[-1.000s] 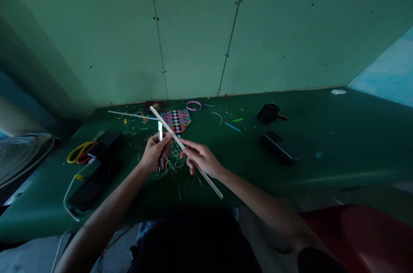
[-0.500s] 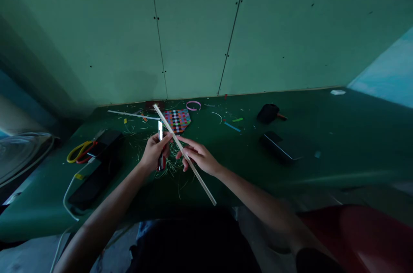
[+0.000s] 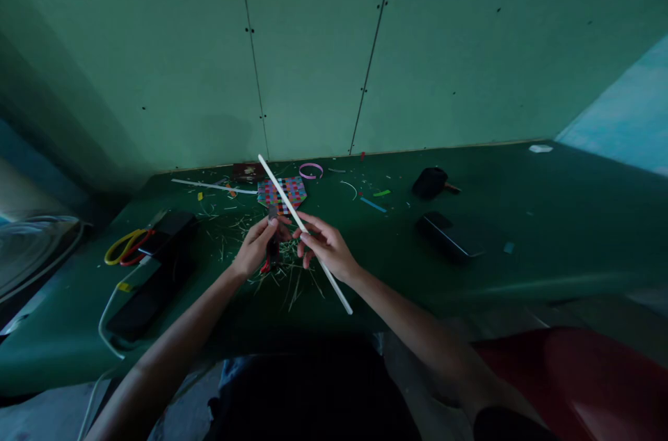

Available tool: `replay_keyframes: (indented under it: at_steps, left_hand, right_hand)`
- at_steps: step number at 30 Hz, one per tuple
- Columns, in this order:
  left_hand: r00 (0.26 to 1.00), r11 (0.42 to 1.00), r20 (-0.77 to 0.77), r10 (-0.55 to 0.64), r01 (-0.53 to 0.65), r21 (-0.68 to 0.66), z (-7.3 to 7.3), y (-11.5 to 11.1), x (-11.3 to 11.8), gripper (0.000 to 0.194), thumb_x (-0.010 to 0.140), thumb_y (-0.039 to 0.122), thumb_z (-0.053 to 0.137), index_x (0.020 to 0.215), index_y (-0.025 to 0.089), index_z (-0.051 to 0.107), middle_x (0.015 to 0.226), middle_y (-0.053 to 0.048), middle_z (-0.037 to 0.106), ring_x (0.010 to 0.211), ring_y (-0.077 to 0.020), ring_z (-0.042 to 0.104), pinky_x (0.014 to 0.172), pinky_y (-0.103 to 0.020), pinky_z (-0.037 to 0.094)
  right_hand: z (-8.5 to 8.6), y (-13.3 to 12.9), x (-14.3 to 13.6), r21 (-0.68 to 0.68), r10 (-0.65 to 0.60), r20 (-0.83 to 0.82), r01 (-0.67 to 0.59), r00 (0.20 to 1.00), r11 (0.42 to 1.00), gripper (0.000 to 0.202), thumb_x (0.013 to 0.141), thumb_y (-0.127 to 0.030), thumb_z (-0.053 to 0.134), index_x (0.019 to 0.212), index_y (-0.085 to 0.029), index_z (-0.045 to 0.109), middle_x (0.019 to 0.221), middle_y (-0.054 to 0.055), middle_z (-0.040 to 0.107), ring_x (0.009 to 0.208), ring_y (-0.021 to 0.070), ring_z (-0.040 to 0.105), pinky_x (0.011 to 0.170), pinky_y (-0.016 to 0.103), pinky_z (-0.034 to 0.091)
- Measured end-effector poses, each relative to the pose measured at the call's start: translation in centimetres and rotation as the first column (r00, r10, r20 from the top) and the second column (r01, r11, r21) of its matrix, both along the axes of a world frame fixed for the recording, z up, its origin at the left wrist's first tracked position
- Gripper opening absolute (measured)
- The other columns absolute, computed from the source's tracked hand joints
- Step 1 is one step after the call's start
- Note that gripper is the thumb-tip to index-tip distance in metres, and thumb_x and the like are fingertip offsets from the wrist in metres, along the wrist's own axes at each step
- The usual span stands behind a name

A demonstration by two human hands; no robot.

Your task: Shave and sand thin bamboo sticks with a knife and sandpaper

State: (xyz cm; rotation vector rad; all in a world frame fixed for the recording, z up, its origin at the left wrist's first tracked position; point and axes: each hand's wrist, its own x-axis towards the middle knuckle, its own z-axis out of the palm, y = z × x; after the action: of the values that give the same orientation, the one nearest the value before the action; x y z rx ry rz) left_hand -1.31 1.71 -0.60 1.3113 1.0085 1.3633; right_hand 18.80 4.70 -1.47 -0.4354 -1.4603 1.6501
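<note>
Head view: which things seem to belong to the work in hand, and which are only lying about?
Likely in the work:
pale stick, in the right hand
knife-like tool, in the left hand
thin slivers around the hands

Apparently just lying about:
scissors
checkered piece
purple loop
blue strip

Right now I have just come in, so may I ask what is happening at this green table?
Over the green table, a person's left hand grips what looks like a red and dark cutter, while their right hand holds a long pale stick on a slant. In this view, cutter and stick appear apart. Thin pale slivers lie scattered below the hands. Beyond them lies a colourful woven piece, and scissors lie off to the left.
</note>
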Motion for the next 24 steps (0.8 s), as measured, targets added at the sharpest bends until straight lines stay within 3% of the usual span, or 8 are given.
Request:
replay_keyframes:
  at_steps: [2,5,8,10,16,21,24]
  left_hand:
    - [0.999,1.0,-0.031,-0.02,0.02,0.012,0.1,-0.1,0.0,0.044,0.097,0.059,0.06,0.104,0.017,0.07,0.088,-0.005,0.069,0.082,-0.017,0.062,0.075,-0.026,0.051]
    - [0.994,0.994,-0.023,-0.108,0.108,-0.035,0.4,-0.6,0.2,0.045,0.098,0.061,0.056,0.102,0.017,0.066,0.078,-0.002,0.061,0.068,-0.0147,0.058,0.061,-0.024,0.049]
    - [0.971,0.965,-0.018,-0.238,0.234,-0.116,0.9,-1.2,0.4,0.046,0.1,0.063,0.051,0.096,0.018,0.061,0.067,0.002,0.053,0.05,-0.0106,0.047,0.045,-0.022,0.038]
    - [0.957,0.957,-0.099,-0.271,0.258,-0.131,1.2,-1.5,0.5,0.046,0.102,0.061,0.048,0.089,0.019,0.059,0.062,0.003,0.051,0.044,-0.0087,0.042,0.04,-0.021,0.032]
    - [0.92,0.985,-0.357,-0.164,0.169,-0.015,1.1,-1.5,0.4,0.046,0.104,0.056,0.048,0.08,0.018,0.058,0.056,0.004,0.05,0.041,-0.0079,0.042,0.04,-0.02,0.031]
    - [0.911,0.99,-0.393,-0.124,0.141,0.014,0.9,-1.3,0.5,0.043,0.105,0.053,0.047,0.084,0.018,0.061,0.057,0.003,0.05,0.041,-0.0087,0.043,0.04,-0.02,0.029]
    - [0.905,0.992,-0.417,-0.081,0.113,0.052,0.9,-1.3,0.6,0.044,0.105,0.052,0.047,0.081,0.018,0.06,0.056,0.003,0.05,0.044,-0.0093,0.042,0.043,-0.02,0.03]
  right_hand:
    - [0.0,0.0,-0.1,-0.012,-0.022,0.004,0.022,1.0,1.0,0.059,0.096,-0.032,0.071,0.15,-0.022,0.053,0.106,0.007,0.065,0.069,0.0119,0.065,0.046,0.022,0.056]
    - [0.0,-0.1,-0.3,-0.019,-0.054,0.023,0.054,0.998,0.998,0.056,0.095,-0.036,0.071,0.147,-0.021,0.056,0.105,0.007,0.066,0.067,0.0114,0.063,0.044,0.021,0.051]
    - [-0.1,-0.2,-0.4,-0.016,-0.069,0.048,0.07,0.996,0.997,0.05,0.095,-0.036,0.071,0.141,-0.02,0.061,0.102,0.006,0.067,0.064,0.0097,0.061,0.043,0.019,0.045]
    - [-0.1,-0.2,-0.4,-0.009,-0.066,0.064,0.066,0.996,0.998,0.049,0.095,-0.036,0.07,0.14,-0.02,0.061,0.091,0.003,0.067,0.06,0.0089,0.059,0.041,0.018,0.041]
    - [0.2,-0.5,0.1,-0.008,0.003,0.156,-0.002,0.988,1.0,0.047,0.099,-0.043,0.065,0.138,-0.017,0.06,0.06,-0.006,0.055,0.043,0.0067,0.045,0.036,0.017,0.029]
    - [0.6,-0.6,0.1,0.06,-0.004,0.153,-0.005,0.988,0.998,0.036,0.101,-0.042,0.064,0.129,-0.019,0.066,0.088,0.003,0.066,0.047,0.0036,0.048,0.038,0.018,0.029]
    - [0.6,-0.6,0.0,0.107,-0.03,0.151,0.014,0.988,0.994,0.033,0.102,-0.04,0.062,0.126,-0.019,0.069,0.092,0.004,0.066,0.046,0.0027,0.047,0.039,0.02,0.03]
